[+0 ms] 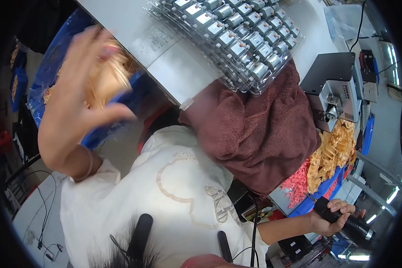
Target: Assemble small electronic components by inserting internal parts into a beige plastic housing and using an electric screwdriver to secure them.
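My left hand (69, 109) is raised at the left, smeared by motion, with its fingers stretched out and the thumb apart. Beside and beneath it shows a blurred golden plastic piece (108, 78), which does not appear gripped. A bin lined with blue plastic (42, 85) lies below that hand and contains more golden pieces. Far to the lower right, my right hand (332, 218) is wrapped around a black electric screwdriver (356, 230). The tool's tip points up and left, close to a pile of golden plastic parts (332, 154).
Clear plastic trays of small silver motors (241, 38) rest on the white table (178, 67). A brown cloth (263, 134) bulges in front of them. To the right stand a black-topped grey device (332, 85) and a heap of pink pieces (295, 183).
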A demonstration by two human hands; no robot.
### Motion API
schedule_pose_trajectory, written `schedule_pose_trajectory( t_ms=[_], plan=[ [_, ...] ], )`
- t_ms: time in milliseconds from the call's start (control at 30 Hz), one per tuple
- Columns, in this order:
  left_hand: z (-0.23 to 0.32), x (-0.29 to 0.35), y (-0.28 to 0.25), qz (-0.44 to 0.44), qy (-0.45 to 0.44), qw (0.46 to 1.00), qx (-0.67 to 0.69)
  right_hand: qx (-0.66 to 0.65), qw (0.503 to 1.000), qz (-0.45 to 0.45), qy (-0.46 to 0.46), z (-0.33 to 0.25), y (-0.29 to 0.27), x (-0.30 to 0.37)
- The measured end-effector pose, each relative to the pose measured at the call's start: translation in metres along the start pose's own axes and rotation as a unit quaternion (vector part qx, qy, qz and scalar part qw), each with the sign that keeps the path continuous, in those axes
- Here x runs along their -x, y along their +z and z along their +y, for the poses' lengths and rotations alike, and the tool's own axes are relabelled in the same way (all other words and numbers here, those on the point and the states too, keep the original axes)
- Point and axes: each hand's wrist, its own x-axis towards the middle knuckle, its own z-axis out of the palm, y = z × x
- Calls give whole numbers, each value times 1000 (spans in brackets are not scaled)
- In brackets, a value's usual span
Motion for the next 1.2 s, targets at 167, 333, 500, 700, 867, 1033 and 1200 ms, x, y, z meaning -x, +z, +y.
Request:
schedule_pose_trajectory(
  t_ms=[167, 333, 500, 700, 867, 1033, 1200],
  plan=[
    [-8, 35, 18, -196, -242, 926, 213, -60, 997, 22, 47, 7, 17, 3],
    [28, 14, 133, -347, 39, 870, 350, -167, 980, 63, 86, 21, 59, 11],
    [53, 18, 159, -275, 71, 900, 331, -255, 954, 102, 123, 38, 126, 29],
    [67, 25, 134, -142, -7, 861, 489, -226, 965, 55, 118, 48, 179, 39],
    [106, 7, 149, 89, 154, 908, 380, -190, 968, 87, 138, 43, 207, 48],
    [120, -8, 168, 144, 153, 896, 391, -189, 959, 156, 142, 49, 212, 58],
    [124, -12, 177, 185, 178, 877, 407, -224, 953, 154, 134, 46, 204, 51]
  ],
)
